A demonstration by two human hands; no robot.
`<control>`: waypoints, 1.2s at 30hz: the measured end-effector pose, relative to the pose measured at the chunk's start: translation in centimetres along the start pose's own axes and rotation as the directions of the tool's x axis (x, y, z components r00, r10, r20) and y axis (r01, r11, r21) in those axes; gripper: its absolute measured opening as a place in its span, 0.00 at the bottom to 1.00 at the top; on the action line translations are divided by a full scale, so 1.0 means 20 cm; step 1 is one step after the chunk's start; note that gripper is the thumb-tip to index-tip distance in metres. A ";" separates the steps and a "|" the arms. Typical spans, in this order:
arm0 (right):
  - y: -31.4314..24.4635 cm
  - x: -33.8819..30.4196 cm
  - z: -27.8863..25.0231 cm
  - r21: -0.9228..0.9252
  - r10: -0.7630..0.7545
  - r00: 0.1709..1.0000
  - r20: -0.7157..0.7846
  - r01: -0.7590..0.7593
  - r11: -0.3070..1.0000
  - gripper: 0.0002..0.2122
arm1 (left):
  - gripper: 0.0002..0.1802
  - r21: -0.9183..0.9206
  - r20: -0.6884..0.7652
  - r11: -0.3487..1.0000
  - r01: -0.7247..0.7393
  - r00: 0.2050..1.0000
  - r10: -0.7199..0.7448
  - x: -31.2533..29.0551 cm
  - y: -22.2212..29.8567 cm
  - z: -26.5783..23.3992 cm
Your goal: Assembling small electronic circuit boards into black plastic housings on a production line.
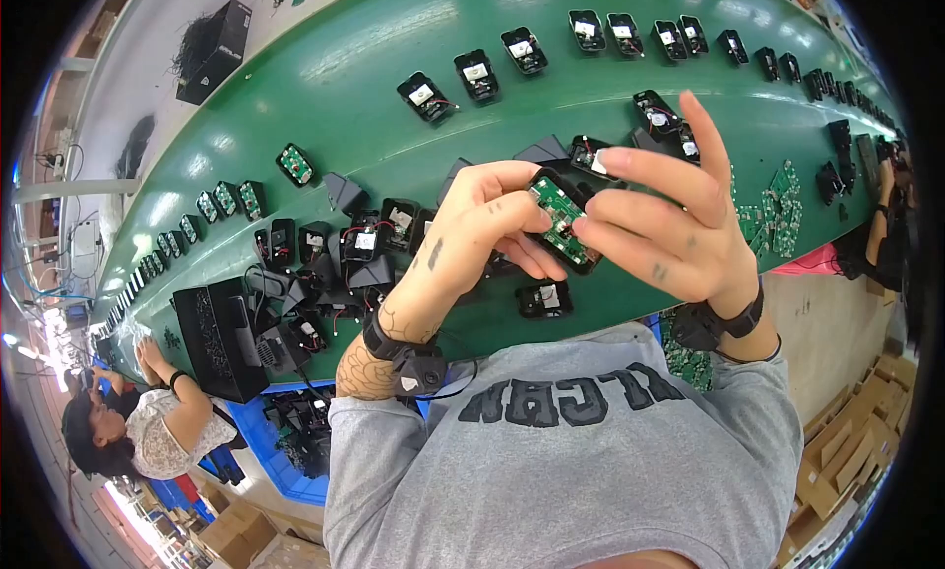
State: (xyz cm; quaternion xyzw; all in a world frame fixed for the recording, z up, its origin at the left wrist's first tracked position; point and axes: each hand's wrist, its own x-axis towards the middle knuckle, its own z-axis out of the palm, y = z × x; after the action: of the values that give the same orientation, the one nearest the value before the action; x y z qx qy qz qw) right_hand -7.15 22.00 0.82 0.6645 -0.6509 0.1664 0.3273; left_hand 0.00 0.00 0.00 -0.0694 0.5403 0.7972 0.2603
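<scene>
Holding flat, component-studded green circuit board [560,216] in oblong black shell [586,266]

Brt; tbl [364,156] glare; edges warped, dk.

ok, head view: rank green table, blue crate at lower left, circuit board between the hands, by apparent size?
1. Green table
2. Blue crate, partly hidden
3. Circuit board, partly covered

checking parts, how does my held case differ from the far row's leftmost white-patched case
The held case has a green circuit board; the far case, a white patch. The held case sits between left hand and right hand; the far case lies on the table. Both are black.
</scene>
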 end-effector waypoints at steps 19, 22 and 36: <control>-0.20 0.03 0.15 0.591 0.879 0.473 -0.056 -0.694 0.411 0.09 | 0.23 0.721 -0.242 0.464 -0.515 0.441 0.864 0.02 -0.18 0.23; -0.20 0.06 0.11 0.496 0.813 0.576 -0.088 -0.682 0.537 0.07 | 0.22 0.518 -0.325 0.559 -0.647 0.456 0.829 0.02 -0.21 0.23; -0.32 -0.36 -0.12 0.836 0.959 0.277 -0.060 -0.511 0.200 0.13 | 0.26 0.049 -0.288 0.869 -0.493 0.826 0.485 -0.18 -0.15 0.15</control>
State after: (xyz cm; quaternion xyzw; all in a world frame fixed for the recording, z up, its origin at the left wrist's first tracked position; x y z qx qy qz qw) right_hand -1.18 28.62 -3.46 0.2044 -0.6453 0.7287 0.1044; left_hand 5.03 2.40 0.20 -0.0490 0.5612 0.8254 -0.0360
